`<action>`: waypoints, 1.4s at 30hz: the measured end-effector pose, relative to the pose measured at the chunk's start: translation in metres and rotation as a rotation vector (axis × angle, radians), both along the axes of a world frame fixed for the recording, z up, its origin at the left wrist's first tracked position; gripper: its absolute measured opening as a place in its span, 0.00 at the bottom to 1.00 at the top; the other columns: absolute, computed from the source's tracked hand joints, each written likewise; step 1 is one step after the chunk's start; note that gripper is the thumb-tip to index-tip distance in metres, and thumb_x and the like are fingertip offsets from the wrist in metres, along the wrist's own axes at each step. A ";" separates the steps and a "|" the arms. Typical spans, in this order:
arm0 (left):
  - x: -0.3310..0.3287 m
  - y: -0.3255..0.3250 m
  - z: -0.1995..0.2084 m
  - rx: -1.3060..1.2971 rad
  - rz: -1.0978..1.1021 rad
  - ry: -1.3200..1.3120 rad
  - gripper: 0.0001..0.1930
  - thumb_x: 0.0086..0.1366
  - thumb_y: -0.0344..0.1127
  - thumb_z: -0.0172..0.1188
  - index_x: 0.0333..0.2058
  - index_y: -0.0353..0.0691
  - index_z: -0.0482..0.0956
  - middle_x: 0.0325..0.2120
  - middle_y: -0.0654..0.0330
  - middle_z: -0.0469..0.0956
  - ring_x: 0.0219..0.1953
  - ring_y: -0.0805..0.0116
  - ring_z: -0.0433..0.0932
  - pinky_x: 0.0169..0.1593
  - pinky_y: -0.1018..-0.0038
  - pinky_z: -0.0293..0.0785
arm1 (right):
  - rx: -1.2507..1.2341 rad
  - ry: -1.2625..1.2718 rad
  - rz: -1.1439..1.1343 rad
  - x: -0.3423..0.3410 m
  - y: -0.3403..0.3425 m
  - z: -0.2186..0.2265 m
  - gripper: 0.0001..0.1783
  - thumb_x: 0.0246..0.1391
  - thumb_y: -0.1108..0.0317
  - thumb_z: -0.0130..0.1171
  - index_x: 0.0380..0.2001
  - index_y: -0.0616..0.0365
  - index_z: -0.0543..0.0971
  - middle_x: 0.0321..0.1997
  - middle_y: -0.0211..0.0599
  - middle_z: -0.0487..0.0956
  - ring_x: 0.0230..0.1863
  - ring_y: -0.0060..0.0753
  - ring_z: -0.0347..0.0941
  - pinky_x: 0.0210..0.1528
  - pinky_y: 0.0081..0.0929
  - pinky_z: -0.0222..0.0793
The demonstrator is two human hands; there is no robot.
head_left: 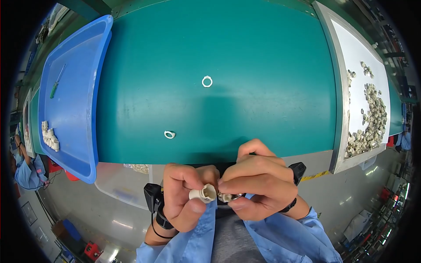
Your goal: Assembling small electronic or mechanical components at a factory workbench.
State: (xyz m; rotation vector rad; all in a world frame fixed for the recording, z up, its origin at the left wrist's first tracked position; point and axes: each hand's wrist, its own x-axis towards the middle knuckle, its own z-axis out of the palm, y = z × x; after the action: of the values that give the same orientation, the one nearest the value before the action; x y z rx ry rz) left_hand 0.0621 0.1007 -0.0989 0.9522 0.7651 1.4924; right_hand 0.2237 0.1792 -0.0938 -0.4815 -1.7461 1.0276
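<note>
At frame left, a tub (74,109) holds a screwdriver (54,90) above fittings (50,139); one ring (203,82) lies upper centre on the table (267,65), another (172,136) below left; small parts (376,115) lie in a tray (336,83) at right; left hand (180,198) and right hand (265,186) side by side, lower centre.

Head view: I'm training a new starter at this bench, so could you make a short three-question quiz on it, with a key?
1. Count: how many loose white rings lie on the green bench top?
2. Fill in the blank: the green-handled screwdriver lies in the ____ tray.
3. True or false: the left hand holds a hollow white fitting with its open end toward the right hand.

Key:
1. Two.
2. Blue.
3. True.
</note>
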 end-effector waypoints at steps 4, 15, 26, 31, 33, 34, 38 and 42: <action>0.006 -0.001 0.002 -0.051 0.001 -0.098 0.16 0.73 0.43 0.55 0.44 0.37 0.63 0.32 0.51 0.74 0.29 0.68 0.69 0.35 0.68 0.68 | 0.053 0.009 -0.038 -0.003 -0.002 -0.006 0.09 0.56 0.65 0.66 0.36 0.59 0.85 0.39 0.39 0.82 0.26 0.26 0.72 0.35 0.29 0.63; 0.015 0.001 -0.002 0.014 0.083 -0.064 0.18 0.71 0.46 0.59 0.42 0.37 0.67 0.29 0.53 0.76 0.26 0.66 0.70 0.32 0.67 0.66 | 0.011 0.067 -0.112 -0.008 -0.013 -0.005 0.12 0.47 0.71 0.68 0.38 0.57 0.86 0.43 0.35 0.81 0.32 0.27 0.75 0.38 0.29 0.61; 0.014 0.008 -0.011 0.274 0.083 0.209 0.15 0.67 0.41 0.64 0.41 0.38 0.72 0.24 0.57 0.74 0.21 0.63 0.67 0.29 0.66 0.61 | 0.022 0.029 -0.045 0.006 -0.009 -0.004 0.04 0.54 0.66 0.67 0.30 0.53 0.84 0.38 0.34 0.81 0.27 0.27 0.74 0.43 0.36 0.60; 0.018 0.006 -0.010 0.253 0.110 0.178 0.14 0.66 0.40 0.65 0.41 0.37 0.72 0.24 0.57 0.74 0.21 0.63 0.67 0.29 0.66 0.61 | -0.029 0.015 0.013 0.010 -0.008 -0.001 0.02 0.53 0.69 0.67 0.28 0.52 0.82 0.33 0.29 0.81 0.27 0.26 0.75 0.48 0.38 0.59; 0.017 0.007 -0.008 0.263 0.085 0.196 0.14 0.66 0.38 0.65 0.42 0.38 0.72 0.24 0.57 0.74 0.21 0.62 0.67 0.28 0.67 0.61 | -0.080 0.047 0.044 0.011 -0.009 -0.002 0.02 0.52 0.71 0.68 0.29 0.53 0.83 0.31 0.28 0.81 0.28 0.27 0.76 0.50 0.40 0.58; 0.016 0.007 -0.007 0.268 0.073 0.206 0.13 0.65 0.37 0.66 0.42 0.38 0.73 0.24 0.57 0.73 0.21 0.62 0.67 0.28 0.67 0.61 | -0.079 0.046 0.047 0.012 -0.007 -0.002 0.02 0.52 0.71 0.68 0.29 0.53 0.83 0.31 0.28 0.81 0.28 0.27 0.76 0.50 0.40 0.58; 0.004 0.011 -0.006 0.380 -0.006 0.477 0.13 0.63 0.34 0.67 0.42 0.39 0.73 0.24 0.59 0.72 0.21 0.61 0.67 0.28 0.67 0.60 | -0.141 0.031 0.150 0.016 0.002 0.003 0.08 0.45 0.77 0.66 0.31 0.55 0.84 0.30 0.29 0.81 0.28 0.27 0.76 0.51 0.39 0.55; 0.005 0.012 -0.004 0.446 0.043 0.543 0.14 0.61 0.33 0.68 0.41 0.39 0.73 0.25 0.60 0.71 0.22 0.60 0.67 0.28 0.67 0.61 | -0.170 0.015 0.213 0.019 0.005 0.006 0.08 0.46 0.77 0.67 0.32 0.55 0.84 0.29 0.29 0.81 0.28 0.27 0.76 0.53 0.39 0.54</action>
State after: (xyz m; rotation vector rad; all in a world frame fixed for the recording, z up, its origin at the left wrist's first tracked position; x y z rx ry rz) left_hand 0.0674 0.1130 -0.1030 1.7319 0.8492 1.4841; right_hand 0.2429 0.1842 -0.0881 -0.3975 -1.7311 1.3347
